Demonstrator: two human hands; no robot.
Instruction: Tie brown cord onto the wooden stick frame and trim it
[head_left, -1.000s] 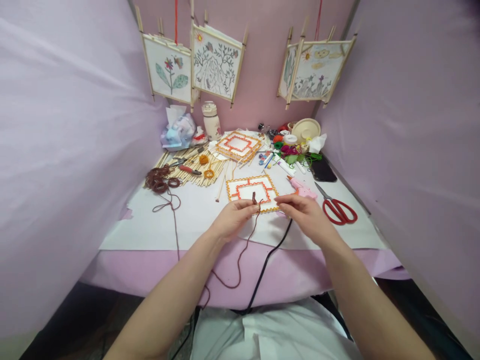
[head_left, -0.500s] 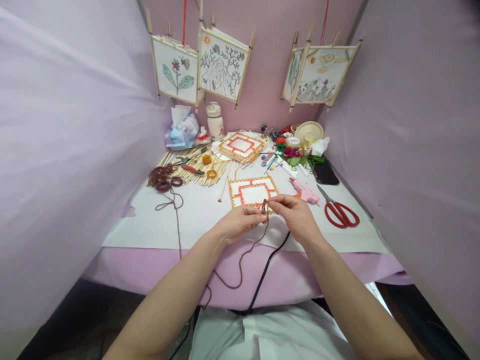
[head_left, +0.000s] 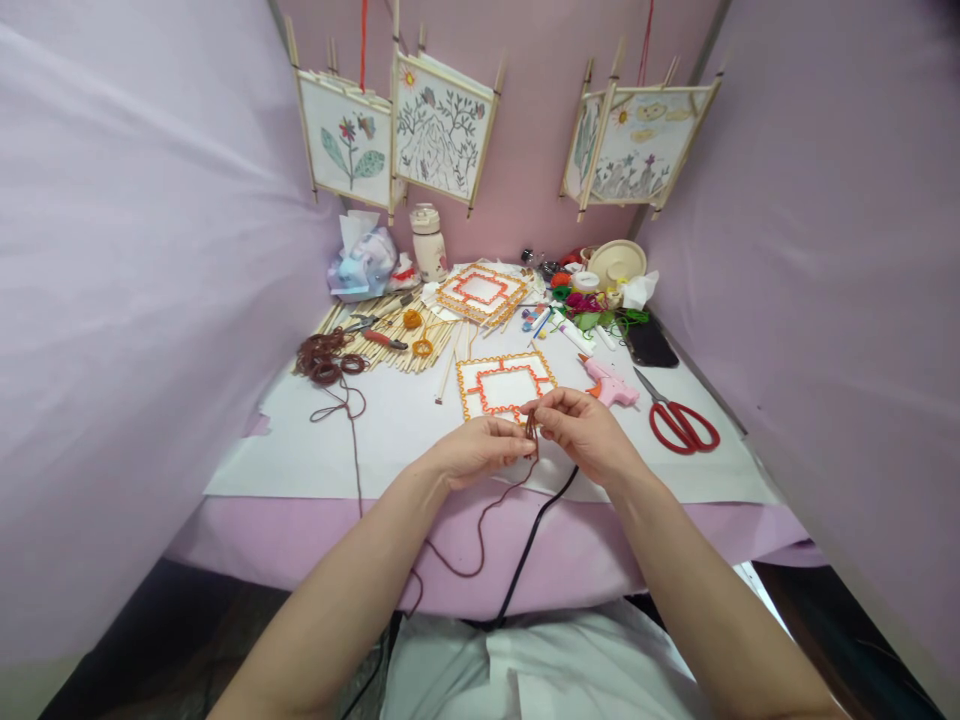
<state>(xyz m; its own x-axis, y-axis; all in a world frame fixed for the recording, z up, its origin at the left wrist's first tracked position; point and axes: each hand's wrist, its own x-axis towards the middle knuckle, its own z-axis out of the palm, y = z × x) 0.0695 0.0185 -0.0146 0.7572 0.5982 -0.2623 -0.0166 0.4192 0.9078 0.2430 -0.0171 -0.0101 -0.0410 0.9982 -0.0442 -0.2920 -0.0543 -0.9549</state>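
Note:
Between my hands is a small looped bundle of brown yarn (head_left: 531, 430). My left hand (head_left: 487, 448) pinches its lower part with thumb and fingers. At the top of the bundle, my right hand (head_left: 574, 425) has its fingertips closed on the strands. A loose tail of the yarn drops from the bundle over the table's front edge. Just behind my hands lies a white panel (head_left: 510, 385) with an orange and yellow scalloped border, its lower right corner partly hidden by my right hand. The main brown yarn skein (head_left: 324, 358) rests at the left.
Red-handled scissors (head_left: 679, 425), a pink glue gun (head_left: 611, 385) and a phone (head_left: 651, 342) lie at the right. Pliers (head_left: 385, 340) sit on bamboo sticks (head_left: 352, 345) at the left. A black cord (head_left: 536, 530) crosses the front edge. Decorated lanterns (head_left: 442, 130) hang above the back.
My right fingers have shifted slightly at the top of the bundle, and the yarn tail is drawn in closer to it. My left hand stays nearly in place.

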